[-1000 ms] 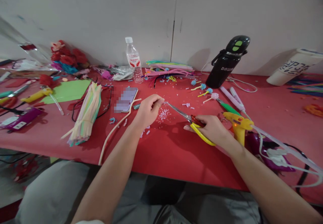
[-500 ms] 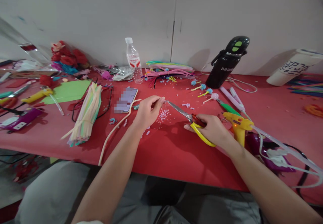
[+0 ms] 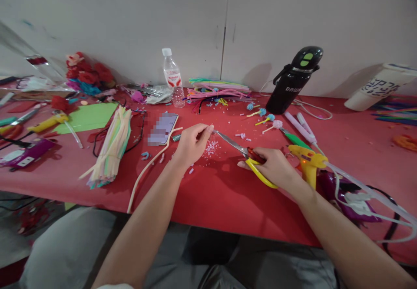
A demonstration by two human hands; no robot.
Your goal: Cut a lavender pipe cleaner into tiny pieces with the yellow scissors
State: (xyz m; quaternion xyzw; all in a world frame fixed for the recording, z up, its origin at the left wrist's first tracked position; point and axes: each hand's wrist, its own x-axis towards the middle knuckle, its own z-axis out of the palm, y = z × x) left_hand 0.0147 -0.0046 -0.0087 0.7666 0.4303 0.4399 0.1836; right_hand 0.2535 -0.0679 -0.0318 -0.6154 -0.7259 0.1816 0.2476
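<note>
My right hand [image 3: 273, 165] grips a pair of scissors [image 3: 256, 167] with yellow and red handles, the blades pointing left. The blade tips meet the fingertips of my left hand [image 3: 195, 143], which is closed in a pinch. What it pinches is too small to make out. Below the blades lies a scatter of tiny pale pink clippings [image 3: 212, 149] on the red tabletop [image 3: 215, 193]. A long cream pipe cleaner [image 3: 143, 172] curves beside my left forearm. Small pompom-headed stems, one with a pink head [image 3: 276, 125], lie beyond my right hand.
A yellow glue gun [image 3: 308, 161] with a trailing cord stands right of my right hand. Further back are a black flask [image 3: 289, 85] and a plastic bottle [image 3: 174, 83]. Leftward lie a phone [image 3: 166, 126], a pipe cleaner bundle [image 3: 112, 150] and green paper [image 3: 87, 117].
Almost nothing differs. My left fingertips have shifted very slightly at the scissor tips; the scissors and my right hand stay in place.
</note>
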